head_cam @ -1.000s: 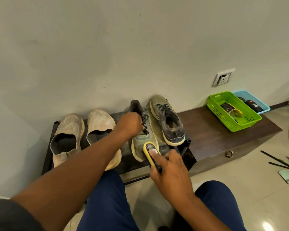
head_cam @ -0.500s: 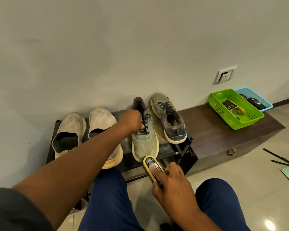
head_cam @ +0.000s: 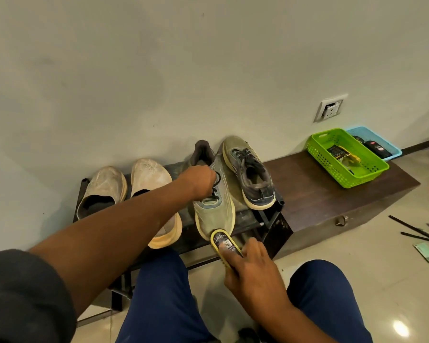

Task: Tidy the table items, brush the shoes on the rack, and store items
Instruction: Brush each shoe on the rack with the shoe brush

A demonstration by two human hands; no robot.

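Observation:
A grey-green sneaker (head_cam: 214,206) with dark laces lies on the black shoe rack (head_cam: 255,219), toe toward me. My left hand (head_cam: 200,180) grips it at the laces and tongue. My right hand (head_cam: 252,266) holds a yellow shoe brush (head_cam: 224,245), whose front end touches the sneaker's toe. The matching sneaker (head_cam: 249,174) lies just to the right, toe toward the wall. Two dirty cream slip-on shoes (head_cam: 104,189) (head_cam: 150,177) sit at the rack's left, partly hidden by my left forearm.
A dark wooden bench (head_cam: 327,191) adjoins the rack on the right, carrying a green basket (head_cam: 372,175) and a blue basket (head_cam: 379,142) with small items. Pens and a paper slip (head_cam: 426,252) lie on the tiled floor. A wall socket (head_cam: 330,108) is above. My knees are in front.
The brush in my right hand slid back off the sneaker's toe toward me, then returned to touch the toe tip. My left hand has kept its hold on the sneaker.

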